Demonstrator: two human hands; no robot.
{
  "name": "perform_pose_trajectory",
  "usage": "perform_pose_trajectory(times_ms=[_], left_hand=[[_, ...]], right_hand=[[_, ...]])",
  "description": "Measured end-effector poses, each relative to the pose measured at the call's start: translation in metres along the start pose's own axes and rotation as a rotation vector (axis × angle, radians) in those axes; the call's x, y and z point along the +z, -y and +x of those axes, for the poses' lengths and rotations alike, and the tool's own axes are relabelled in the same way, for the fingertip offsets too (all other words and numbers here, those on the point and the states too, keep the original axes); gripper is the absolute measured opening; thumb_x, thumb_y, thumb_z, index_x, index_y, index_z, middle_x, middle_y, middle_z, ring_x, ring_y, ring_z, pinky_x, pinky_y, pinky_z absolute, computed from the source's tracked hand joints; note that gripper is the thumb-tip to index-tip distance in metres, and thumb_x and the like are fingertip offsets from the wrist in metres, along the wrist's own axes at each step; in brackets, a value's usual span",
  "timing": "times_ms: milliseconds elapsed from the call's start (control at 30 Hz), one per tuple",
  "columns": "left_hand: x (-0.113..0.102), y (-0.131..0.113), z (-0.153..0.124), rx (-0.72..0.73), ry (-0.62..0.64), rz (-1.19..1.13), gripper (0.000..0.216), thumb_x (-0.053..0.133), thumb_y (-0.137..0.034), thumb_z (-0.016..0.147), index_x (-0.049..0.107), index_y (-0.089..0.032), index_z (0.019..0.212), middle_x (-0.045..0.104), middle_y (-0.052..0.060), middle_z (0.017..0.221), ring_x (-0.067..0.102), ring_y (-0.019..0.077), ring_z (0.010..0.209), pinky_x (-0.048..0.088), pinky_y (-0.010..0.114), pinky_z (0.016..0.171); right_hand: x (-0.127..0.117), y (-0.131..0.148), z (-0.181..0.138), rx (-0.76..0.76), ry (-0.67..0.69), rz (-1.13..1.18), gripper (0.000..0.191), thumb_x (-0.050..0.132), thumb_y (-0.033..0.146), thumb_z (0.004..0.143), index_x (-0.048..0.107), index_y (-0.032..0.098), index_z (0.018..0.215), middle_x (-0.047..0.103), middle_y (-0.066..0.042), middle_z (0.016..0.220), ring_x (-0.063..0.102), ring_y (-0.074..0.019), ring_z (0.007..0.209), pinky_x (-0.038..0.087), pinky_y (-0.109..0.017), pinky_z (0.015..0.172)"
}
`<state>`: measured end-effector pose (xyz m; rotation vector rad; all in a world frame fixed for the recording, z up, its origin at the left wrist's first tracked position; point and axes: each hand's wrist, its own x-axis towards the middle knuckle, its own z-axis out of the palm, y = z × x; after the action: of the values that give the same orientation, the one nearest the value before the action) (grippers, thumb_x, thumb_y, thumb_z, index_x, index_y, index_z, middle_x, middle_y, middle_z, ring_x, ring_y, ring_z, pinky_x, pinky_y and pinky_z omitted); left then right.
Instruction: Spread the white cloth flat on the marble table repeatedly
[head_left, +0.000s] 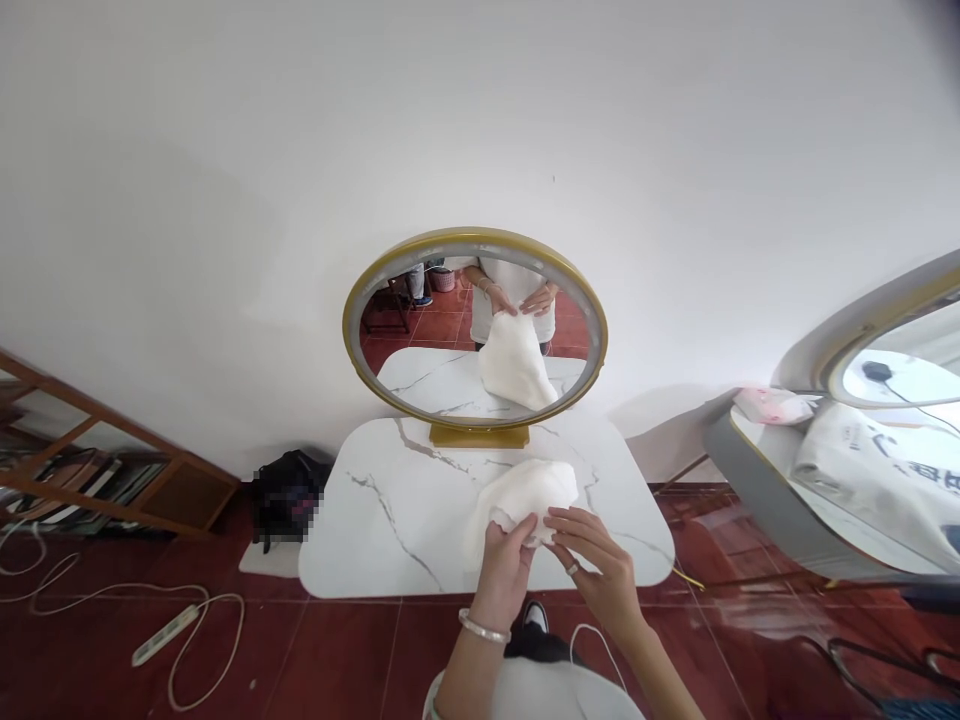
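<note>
A soft white cloth point(525, 490) lies partly on the marble-patterned table point(375, 530), its near edge gathered up between my hands. My left hand point(510, 550), with a bracelet on the wrist, grips that edge between thumb and fingers. Close beside it, my right hand point(589, 550) pinches the same edge; a ring shows on one finger. In the round gold-framed mirror point(420, 360) the cloth's other side appears, hanging down from both hands onto the tabletop. The exact kind of cloth cannot be made out.
The mirror's gold base point(480, 437) stands at the table's back, against the wall. On the right is another table point(757, 450) with a white garment point(862, 460) and a pink-and-white packet point(776, 405). A power strip point(165, 635) with cable and a dark bag point(289, 490) lie left.
</note>
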<state>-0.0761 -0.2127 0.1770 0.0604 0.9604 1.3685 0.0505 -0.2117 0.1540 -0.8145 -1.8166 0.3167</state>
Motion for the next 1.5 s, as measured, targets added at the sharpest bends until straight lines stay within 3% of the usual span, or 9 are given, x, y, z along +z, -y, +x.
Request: perform_pose_trajectory(times_ms=[267,400,567,633,700,833,1000,1233,1500], left_hand=[[-0.013,-0.004,-0.007,0.005,0.057,0.087,0.026,0.073,-0.006,0.066,0.061,-0.014,0.087,0.072,0.009,0.092,0.068,0.0192,0.089,0.053,0.026,0.076],[-0.018,-0.004,-0.005,0.028,0.083,0.101,0.031,0.078,-0.011,0.062,0.06,-0.014,0.087,0.071,0.009,0.092,0.067,0.0195,0.088,0.051,0.027,0.076],[-0.033,-0.009,-0.005,0.03,0.129,0.217,0.035,0.081,-0.03,0.061,0.061,-0.015,0.084,0.069,0.01,0.094,0.065,0.0224,0.092,0.05,0.032,0.079],[-0.043,-0.016,-0.007,0.08,0.136,0.393,0.032,0.072,-0.045,0.071,0.061,-0.015,0.074,0.068,0.009,0.084,0.065,0.0232,0.088,0.049,0.035,0.081],[-0.053,-0.024,-0.012,0.302,0.066,0.635,0.036,0.062,-0.049,0.078,0.058,-0.018,0.062,0.064,0.008,0.078,0.063,0.0236,0.089,0.046,0.039,0.088],[-0.06,-0.037,-0.019,0.814,-0.079,0.931,0.022,0.076,-0.034,0.065,0.062,-0.021,0.076,0.056,0.01,0.111,0.05,0.0282,0.112,0.037,0.043,0.1],[-0.054,-0.046,-0.021,0.784,0.185,0.849,0.013,0.059,-0.026,0.082,0.063,-0.024,0.094,0.061,0.009,0.107,0.055,0.0234,0.107,0.04,0.036,0.098],[-0.075,-0.072,-0.034,0.778,0.259,0.86,0.01,0.06,-0.021,0.08,0.067,-0.026,0.085,0.064,0.009,0.115,0.061,0.022,0.104,0.044,0.033,0.092],[-0.095,-0.075,-0.023,0.866,0.163,1.146,0.018,0.051,-0.026,0.084,0.068,-0.026,0.077,0.071,0.006,0.093,0.065,0.0165,0.077,0.048,0.023,0.071]], right_hand=[[0.002,0.013,0.008,0.042,0.097,0.091,0.02,0.06,0.009,0.083,0.068,0.024,0.092,0.071,-0.004,0.092,0.065,-0.0174,0.083,0.057,-0.033,0.069],[0.003,0.017,0.012,0.199,0.161,0.134,0.009,0.061,0.021,0.084,0.069,0.023,0.081,0.071,-0.005,0.082,0.065,-0.0192,0.081,0.057,-0.034,0.069],[0.005,0.022,0.01,0.42,0.208,0.144,0.022,0.065,0.041,0.08,0.068,0.021,0.073,0.071,-0.005,0.08,0.068,-0.0196,0.077,0.057,-0.029,0.068],[0.004,0.024,0.014,0.509,0.169,0.092,0.028,0.065,0.048,0.078,0.068,0.021,0.074,0.071,-0.004,0.079,0.068,-0.0203,0.076,0.055,-0.03,0.069],[0.003,0.027,0.024,0.565,0.112,0.046,0.031,0.064,0.053,0.077,0.068,0.022,0.075,0.071,-0.004,0.079,0.067,-0.021,0.078,0.054,-0.031,0.072],[0.003,0.035,0.058,0.531,0.099,0.105,0.031,0.068,0.051,0.074,0.066,0.021,0.079,0.07,-0.005,0.08,0.066,-0.0208,0.08,0.053,-0.033,0.075],[0.006,0.053,0.093,0.435,0.037,0.201,0.024,0.075,0.039,0.071,0.065,0.02,0.081,0.069,-0.006,0.079,0.066,-0.0213,0.079,0.056,-0.036,0.073],[-0.022,0.076,0.113,0.448,-0.277,0.18,0.028,0.082,0.038,0.061,0.064,0.023,0.076,0.068,-0.003,0.074,0.066,-0.0205,0.072,0.058,-0.038,0.074],[-0.075,0.019,0.082,0.705,-0.468,0.133,0.036,0.085,0.041,0.052,0.061,0.021,0.07,0.068,-0.002,0.073,0.067,-0.0219,0.071,0.057,-0.03,0.054]])
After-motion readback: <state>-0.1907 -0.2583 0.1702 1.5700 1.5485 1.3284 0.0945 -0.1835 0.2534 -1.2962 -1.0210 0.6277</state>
